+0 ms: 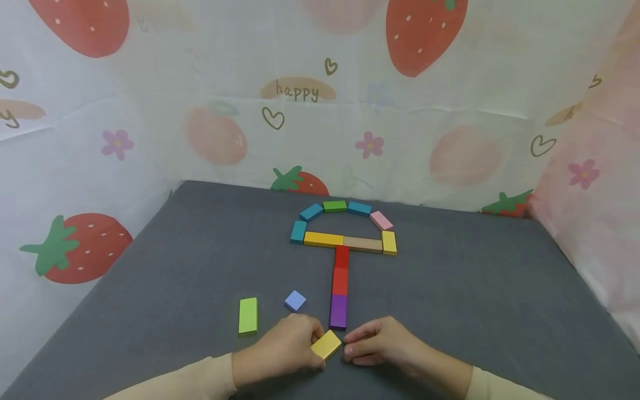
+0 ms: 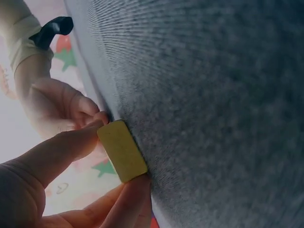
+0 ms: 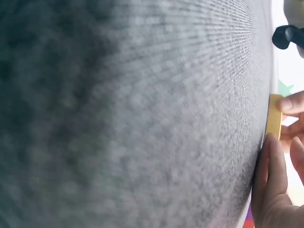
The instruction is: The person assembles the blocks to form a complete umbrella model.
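Note:
Between thumb and fingers my left hand (image 1: 285, 345) pinches a yellow block (image 1: 326, 345), held at a slant close over the grey cloth. In the left wrist view the same yellow block (image 2: 122, 151) shows its broad face. My right hand (image 1: 387, 341) is beside it with loosely bent fingers, fingertips right by the block's right end and nothing gripped. Just beyond the hands lies a purple block (image 1: 338, 312), in line with red blocks (image 1: 341, 270). That stem meets a crossbar of an orange-yellow block (image 1: 323, 239) and a tan block (image 1: 363, 244).
Over the crossbar curves an arch of several blocks, among them a green block (image 1: 335, 206) and a pink block (image 1: 381, 220). Left of the stem lie a light blue block (image 1: 295, 300) and a lime green block (image 1: 248, 315). A strawberry-print curtain (image 1: 320, 133) surrounds the table.

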The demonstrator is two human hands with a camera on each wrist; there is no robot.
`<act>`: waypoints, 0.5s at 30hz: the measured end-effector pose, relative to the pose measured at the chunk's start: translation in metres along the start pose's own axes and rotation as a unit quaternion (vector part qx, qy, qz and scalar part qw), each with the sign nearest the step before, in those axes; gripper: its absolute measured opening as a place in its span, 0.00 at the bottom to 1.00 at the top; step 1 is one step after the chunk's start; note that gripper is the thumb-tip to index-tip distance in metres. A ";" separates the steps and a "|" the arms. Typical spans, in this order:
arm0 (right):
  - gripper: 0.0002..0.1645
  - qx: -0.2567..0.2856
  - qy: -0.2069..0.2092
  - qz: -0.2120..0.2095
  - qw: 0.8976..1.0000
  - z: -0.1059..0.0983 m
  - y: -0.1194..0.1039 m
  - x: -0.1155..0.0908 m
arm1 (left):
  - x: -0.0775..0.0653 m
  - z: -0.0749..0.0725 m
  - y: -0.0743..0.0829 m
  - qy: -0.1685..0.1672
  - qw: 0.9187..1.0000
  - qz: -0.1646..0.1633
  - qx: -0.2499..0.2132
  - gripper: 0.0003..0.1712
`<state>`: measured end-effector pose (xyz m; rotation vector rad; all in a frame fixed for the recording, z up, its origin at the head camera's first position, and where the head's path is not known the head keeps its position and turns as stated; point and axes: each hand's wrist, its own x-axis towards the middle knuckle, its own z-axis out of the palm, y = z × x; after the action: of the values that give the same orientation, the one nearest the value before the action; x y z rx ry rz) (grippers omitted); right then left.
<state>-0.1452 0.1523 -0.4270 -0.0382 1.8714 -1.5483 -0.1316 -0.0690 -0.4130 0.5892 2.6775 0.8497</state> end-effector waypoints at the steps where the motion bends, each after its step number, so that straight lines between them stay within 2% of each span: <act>1: 0.19 -0.001 0.001 -0.001 1.000 0.001 0.000 0.000 | 0.000 0.001 0.000 0.003 1.000 0.001 0.001 0.18; 15: 0.16 -0.019 0.025 0.019 0.999 0.004 -0.006 0.003 | 0.001 0.001 0.005 -0.001 1.000 -0.003 -0.010 0.18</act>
<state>-0.1480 0.1460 -0.4238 0.0184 1.9298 -1.5000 -0.1311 -0.0644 -0.4111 0.5775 2.6639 0.8717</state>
